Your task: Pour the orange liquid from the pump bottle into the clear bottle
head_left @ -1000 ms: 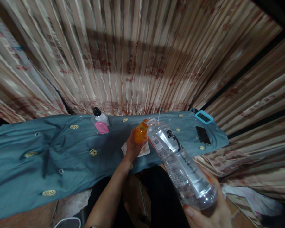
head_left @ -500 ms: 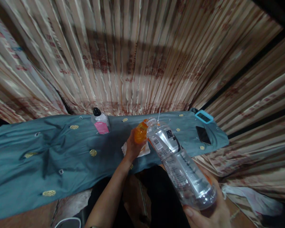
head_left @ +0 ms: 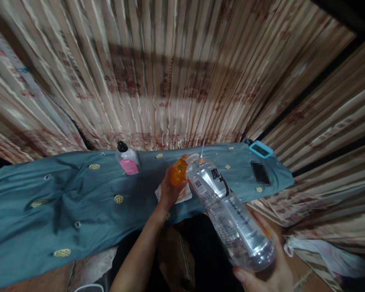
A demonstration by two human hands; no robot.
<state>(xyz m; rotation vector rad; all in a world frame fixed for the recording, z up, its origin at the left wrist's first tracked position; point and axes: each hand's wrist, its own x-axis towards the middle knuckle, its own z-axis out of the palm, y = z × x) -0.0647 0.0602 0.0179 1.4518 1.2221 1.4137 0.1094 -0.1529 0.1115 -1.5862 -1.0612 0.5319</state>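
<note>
My left hand (head_left: 169, 190) is wrapped round a small orange bottle (head_left: 179, 171), tilted to the right. My right hand (head_left: 267, 259) grips the base of a large clear plastic bottle (head_left: 231, 215) with a silver label. The large bottle slants up and left, its neck meeting the mouth of the orange bottle. Whether liquid passes between them I cannot tell. Below my left hand lies a white tissue (head_left: 182, 194), partly hidden. A thin pale stick with an orange base (head_left: 202, 159) stands behind the clear bottle's neck.
A pump-type bottle with a pink label and black top (head_left: 129, 160) stands left on the green patterned cloth (head_left: 88, 190). At the right end are a blue-framed device (head_left: 260, 149) and a dark, pixelated flat object (head_left: 260, 173). Pleated curtains (head_left: 158, 81) hang behind.
Both hands keep hold of their bottles, mouths still together. The view has shifted slightly; the bottles sit a little further left and lower in it.
</note>
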